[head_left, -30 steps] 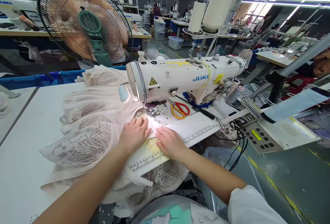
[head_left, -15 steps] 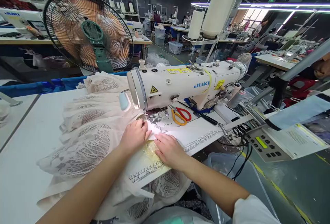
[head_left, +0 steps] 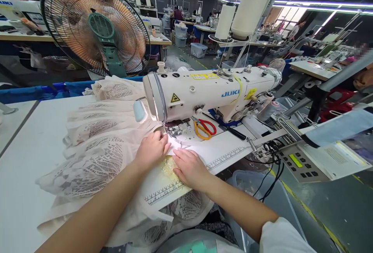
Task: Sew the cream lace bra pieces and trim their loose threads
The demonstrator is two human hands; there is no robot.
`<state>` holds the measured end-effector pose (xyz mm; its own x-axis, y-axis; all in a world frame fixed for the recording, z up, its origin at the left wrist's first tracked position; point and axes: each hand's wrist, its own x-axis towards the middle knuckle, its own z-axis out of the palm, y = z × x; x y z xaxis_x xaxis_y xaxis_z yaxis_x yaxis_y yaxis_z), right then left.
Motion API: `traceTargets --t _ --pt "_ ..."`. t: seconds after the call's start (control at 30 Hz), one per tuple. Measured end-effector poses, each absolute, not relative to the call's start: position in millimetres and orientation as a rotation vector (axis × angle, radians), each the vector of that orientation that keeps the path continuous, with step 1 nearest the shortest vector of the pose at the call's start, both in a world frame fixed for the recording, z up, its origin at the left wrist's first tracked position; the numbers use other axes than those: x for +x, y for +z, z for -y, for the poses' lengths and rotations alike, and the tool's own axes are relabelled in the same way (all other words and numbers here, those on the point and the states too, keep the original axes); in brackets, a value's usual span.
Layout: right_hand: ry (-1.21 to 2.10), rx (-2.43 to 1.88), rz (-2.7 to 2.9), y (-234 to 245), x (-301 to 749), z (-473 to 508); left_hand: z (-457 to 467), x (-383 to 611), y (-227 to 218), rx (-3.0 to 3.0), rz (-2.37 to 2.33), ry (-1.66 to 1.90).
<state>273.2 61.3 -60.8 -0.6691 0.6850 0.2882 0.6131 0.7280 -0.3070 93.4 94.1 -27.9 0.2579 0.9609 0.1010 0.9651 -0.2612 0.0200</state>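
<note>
My left hand [head_left: 152,150] lies on pale pink lace fabric [head_left: 93,156] just in front of the needle area of a white Juki sewing machine [head_left: 210,89], with its fingers curled down onto the cloth. Close beside it, my right hand [head_left: 189,167] rests flat on the same fabric edge, fingers stretched toward the presser foot. The lace pieces are heaped in ruffled layers to the left of the machine and hang over the table's front edge. A printed ruler strip [head_left: 166,189] runs along the table under my right hand.
Scissors with red and yellow handles [head_left: 204,128] lie on the machine bed. A standing fan [head_left: 96,27] is behind the white table [head_left: 26,148]. A control panel [head_left: 294,161] and cables sit at right, a plastic bin [head_left: 256,191] below. Large thread cones [head_left: 247,8] stand behind.
Both hands have edged slightly forward toward the needle with the fabric; the camera view shifted a little.
</note>
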Motion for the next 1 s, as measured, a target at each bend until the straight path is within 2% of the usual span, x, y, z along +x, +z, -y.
traceTargets --t 0.4,0.73,1.0 --pt "0.228 -1.037 2.538 -60.9 268.4 -59.0 -93.5 91.5 -26.8 -2.444 1.907 -0.104" --pt "0.295 -1.056 2.526 -57.1 250.4 -67.8 -95.8 84.6 -12.6 -2.533 1.722 -0.095" --pt "0.365 -0.936 2.467 -63.2 255.3 -71.7 -63.5 94.7 -27.9 -2.591 1.646 -0.052"
